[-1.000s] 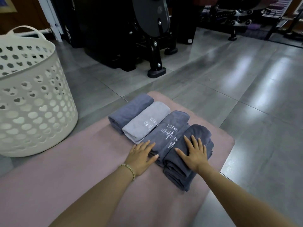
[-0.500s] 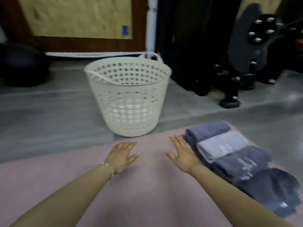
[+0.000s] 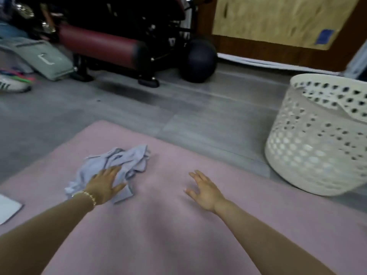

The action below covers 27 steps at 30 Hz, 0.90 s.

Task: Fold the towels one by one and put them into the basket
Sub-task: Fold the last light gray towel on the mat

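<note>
A crumpled light grey towel lies on the pink mat, left of centre. My left hand, with a bead bracelet at the wrist, rests flat on the towel with straight fingers. My right hand hovers open over the bare mat, fingers spread, holding nothing. The white perforated basket stands on the floor at the right, off the mat. The folded towels are out of view.
Grey tiled floor lies beyond the mat. Gym equipment with a dark red pad and a black ball stand at the back. A grey bag and a shoe are far left. A white sheet touches the mat's left edge.
My view has swung left, away from the folded towels; the basket is now at the right. My left hand has reached onto a crumpled towel. My right hand stays open above the mat.
</note>
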Available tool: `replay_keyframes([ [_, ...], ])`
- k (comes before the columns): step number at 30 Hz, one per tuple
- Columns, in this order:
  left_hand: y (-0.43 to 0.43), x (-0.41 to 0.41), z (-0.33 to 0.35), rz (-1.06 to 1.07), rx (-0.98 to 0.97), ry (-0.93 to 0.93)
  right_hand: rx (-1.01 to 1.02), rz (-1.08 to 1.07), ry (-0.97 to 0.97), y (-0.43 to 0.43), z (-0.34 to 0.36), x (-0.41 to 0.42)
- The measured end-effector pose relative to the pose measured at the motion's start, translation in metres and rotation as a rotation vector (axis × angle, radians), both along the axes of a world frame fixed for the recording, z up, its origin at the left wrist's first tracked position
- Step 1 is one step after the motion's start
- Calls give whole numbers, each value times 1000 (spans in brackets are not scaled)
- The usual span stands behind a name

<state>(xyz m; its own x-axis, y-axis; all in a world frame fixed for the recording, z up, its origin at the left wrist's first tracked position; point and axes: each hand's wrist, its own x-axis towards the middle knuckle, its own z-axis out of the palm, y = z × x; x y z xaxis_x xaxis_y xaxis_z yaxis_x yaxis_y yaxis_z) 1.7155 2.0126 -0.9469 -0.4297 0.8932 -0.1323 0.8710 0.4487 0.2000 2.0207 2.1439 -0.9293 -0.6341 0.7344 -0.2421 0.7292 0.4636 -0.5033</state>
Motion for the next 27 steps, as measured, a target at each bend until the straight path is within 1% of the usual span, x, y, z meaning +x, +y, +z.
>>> replay_keyframes([
  [3,-31,-39,-13,184,-64,7,-72,40,27,-12,-21,-59],
  [6,-51,-70,-27,286,-99,-33,-126,86,9,-27,-43,-104],
  [9,-63,-87,-50,322,-129,-164,-218,68,30,-41,-63,-136],
  [12,-66,-89,-70,393,-106,-289,-333,2,87,-54,-77,-159],
  [14,-64,-88,-77,424,-70,-282,-401,-37,149,-62,-79,-171],
  [17,-57,-86,-81,423,-32,-165,-515,-110,255,-67,-82,-190],
  [18,-56,-87,-82,456,0,-156,-542,-136,296,-68,-81,-197],
  [19,-57,-88,-85,489,35,-185,-563,-162,334,-68,-83,-206],
  [20,-58,-88,-88,512,79,-234,-585,-190,356,-66,-88,-214],
  [23,-58,-87,-96,557,247,-492,-613,-252,419,-64,-94,-243],
  [25,-52,-79,-92,581,368,-662,-662,-340,415,-64,-96,-260],
  [27,-42,-69,-88,630,412,-823,-692,-471,408,-67,-94,-270],
])
